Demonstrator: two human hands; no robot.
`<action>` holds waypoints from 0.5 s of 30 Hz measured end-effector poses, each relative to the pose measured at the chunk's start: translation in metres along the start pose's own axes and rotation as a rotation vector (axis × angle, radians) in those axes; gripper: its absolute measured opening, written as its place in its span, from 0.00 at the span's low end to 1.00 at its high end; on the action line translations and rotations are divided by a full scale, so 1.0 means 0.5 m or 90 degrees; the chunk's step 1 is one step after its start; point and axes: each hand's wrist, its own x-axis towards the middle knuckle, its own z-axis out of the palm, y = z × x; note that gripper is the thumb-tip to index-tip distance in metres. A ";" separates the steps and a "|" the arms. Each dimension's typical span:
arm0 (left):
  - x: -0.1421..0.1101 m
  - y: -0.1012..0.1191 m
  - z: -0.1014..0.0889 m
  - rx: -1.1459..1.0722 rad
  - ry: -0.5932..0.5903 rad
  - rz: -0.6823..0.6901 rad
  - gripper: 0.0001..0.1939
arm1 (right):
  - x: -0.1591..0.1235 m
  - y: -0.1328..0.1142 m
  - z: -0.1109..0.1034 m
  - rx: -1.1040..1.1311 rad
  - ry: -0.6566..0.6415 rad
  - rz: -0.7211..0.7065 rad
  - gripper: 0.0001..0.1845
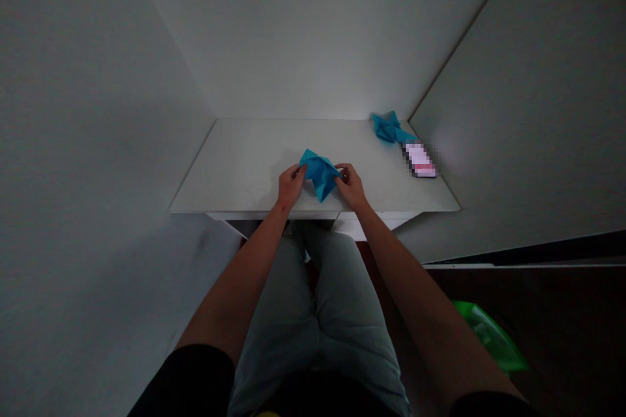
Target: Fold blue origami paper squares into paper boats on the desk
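A folded piece of blue paper [320, 174] with several pointed corners is held just above the white desk, near its front edge. My left hand [292, 184] pinches its left side between thumb and fingers. On the opposite side, my right hand [351, 185] grips the right corner the same way. One point of the paper hangs down toward me between the hands. Fingertips behind the paper are partly hidden.
The white desk [235, 169] stands against walls on three sides. At its back right lies another folded blue paper piece [386, 128], with a phone [419, 159] just in front, its screen blurred. A green plastic object [491, 335] is on the dark floor at lower right.
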 end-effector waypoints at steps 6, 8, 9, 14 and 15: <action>0.002 0.007 -0.002 -0.025 0.005 -0.034 0.17 | -0.001 0.005 -0.006 0.040 0.058 -0.022 0.19; 0.002 0.008 0.000 -0.032 0.002 -0.049 0.16 | 0.000 0.007 -0.010 0.020 0.090 -0.057 0.13; 0.002 0.008 0.001 -0.034 -0.004 -0.055 0.15 | 0.000 0.008 -0.012 0.003 0.095 -0.073 0.10; -0.004 0.014 0.008 -0.055 -0.070 -0.033 0.12 | 0.001 0.005 -0.008 -0.075 0.011 -0.069 0.10; -0.006 0.016 0.009 -0.057 -0.089 -0.021 0.12 | 0.001 0.004 -0.006 -0.084 -0.003 -0.060 0.12</action>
